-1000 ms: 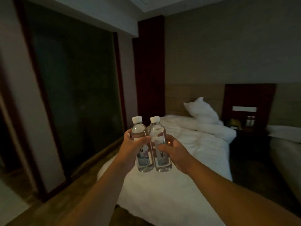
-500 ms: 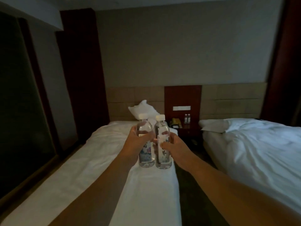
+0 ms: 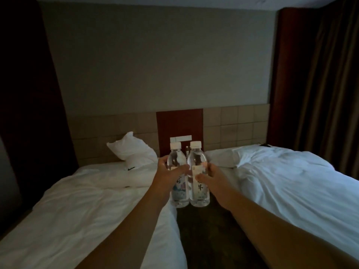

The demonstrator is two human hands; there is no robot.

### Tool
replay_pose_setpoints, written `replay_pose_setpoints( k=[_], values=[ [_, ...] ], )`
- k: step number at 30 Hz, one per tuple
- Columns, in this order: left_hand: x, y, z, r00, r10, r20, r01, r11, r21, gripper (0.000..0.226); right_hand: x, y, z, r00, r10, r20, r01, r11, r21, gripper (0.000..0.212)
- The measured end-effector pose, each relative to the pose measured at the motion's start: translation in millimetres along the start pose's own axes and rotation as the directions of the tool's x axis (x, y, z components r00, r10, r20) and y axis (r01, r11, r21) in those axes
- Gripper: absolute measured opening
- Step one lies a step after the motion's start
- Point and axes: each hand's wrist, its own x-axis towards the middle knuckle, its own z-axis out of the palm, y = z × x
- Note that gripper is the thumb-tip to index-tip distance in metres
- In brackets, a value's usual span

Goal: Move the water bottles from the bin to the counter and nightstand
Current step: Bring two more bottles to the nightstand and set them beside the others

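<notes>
Closer to the headboard wall than half a second back, now looking straight down the dark aisle (image 3: pixel 213 239) between the left bed (image 3: pixel 87 200) and right bed (image 3: pixel 291 181). Same carry: left hand (image 3: pixel 167 179) wrapped round the left bottle (image 3: pixel 175 160), right hand (image 3: pixel 213 180) gripping the right bottle (image 3: pixel 196 160), both upright, touching, white caps on. Label writing too dim to read properly. Pillow (image 3: pixel 130 150) propped at left, red panel (image 3: pixel 179 123) dead ahead.
</notes>
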Motion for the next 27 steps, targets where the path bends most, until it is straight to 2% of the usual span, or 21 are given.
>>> replay_pose_setpoints(
  k=[5,10,13,17,23,27],
  values=[
    [101.9,-21.5,50.3,0.995,0.028,0.093,-0.033,0.998,0.053,0.073,106.0,31.7,-52.6,1.0,0.006,0.018,-0.007,1.0,0.014,0.044],
    [217.0,-42.0,101.8,0.991,0.035,0.127,-0.036,0.999,0.002,0.049,220.2,53.5,-111.0,0.997,0.002,0.078,-0.005,0.999,0.038,0.044],
    [279.2,-49.1,129.4,0.994,0.025,0.109,-0.02,0.999,-0.046,0.05,285.9,57.6,-139.5,0.994,-0.007,0.106,0.005,1.0,0.019,0.042],
    [357.0,-63.4,149.2,0.994,0.002,0.108,0.001,1.0,-0.03,0.049,367.5,71.2,-161.2,0.995,-0.019,0.097,0.017,1.0,0.022,0.04],
    [498.3,-89.0,161.9,0.996,0.038,0.076,-0.043,0.997,0.071,0.052,504.6,94.1,-180.8,0.998,-0.038,0.057,0.045,0.992,-0.12,0.044],
    [609.7,-107.7,157.7,0.99,0.053,0.129,-0.076,0.981,0.18,0.045,604.9,103.6,-188.0,0.995,-0.084,0.047,0.091,0.981,-0.173,0.045]
  ],
)
